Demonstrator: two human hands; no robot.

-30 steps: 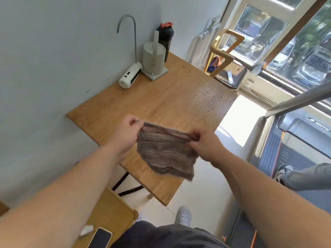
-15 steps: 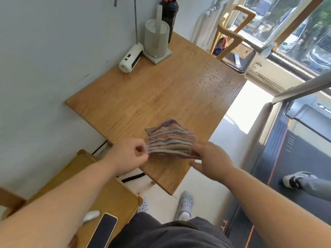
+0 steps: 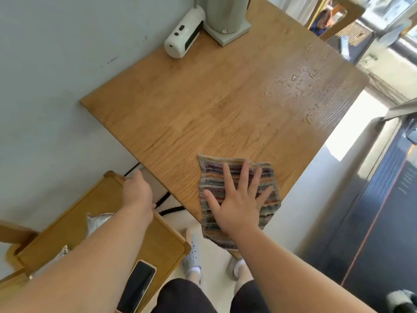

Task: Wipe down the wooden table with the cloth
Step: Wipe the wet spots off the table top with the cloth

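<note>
Half a second back both hands pinched the cloth (image 3: 212, 171) just above the table edge. Now it lies flat on the wood, and only my right hand (image 3: 237, 199) is on it.

Nearest to me are my dark shorts (image 3: 180, 297) and, past them, my feet in pale perforated shoes (image 3: 194, 256) on the floor. To my left stands a low wooden side table (image 3: 158, 240) with a raised rim. A dark phone (image 3: 137, 285) lies face up on its near part, and a crumpled silvery packet (image 3: 97, 222) sits further in.

My left hand (image 3: 137, 190) hangs over that side table's far corner, apart from the cloth. It is blurred and seen from the back, so I cannot tell how its fingers lie.

My right hand presses palm down on the striped cloth with fingers spread and straight, pinching nothing. The cloth sits at the near corner of the wooden table (image 3: 214, 109), and its near end reaches over the table's edge.

Beyond my fingertips is bare wood. Water droplets (image 3: 302, 80) glisten toward the table's far right side. At the far end, against the wall, a white dispenser (image 3: 184, 35) lies beside a pale cylinder on a square base (image 3: 225, 19). A wooden chair (image 3: 338, 16) stands past the table by the window.
</note>
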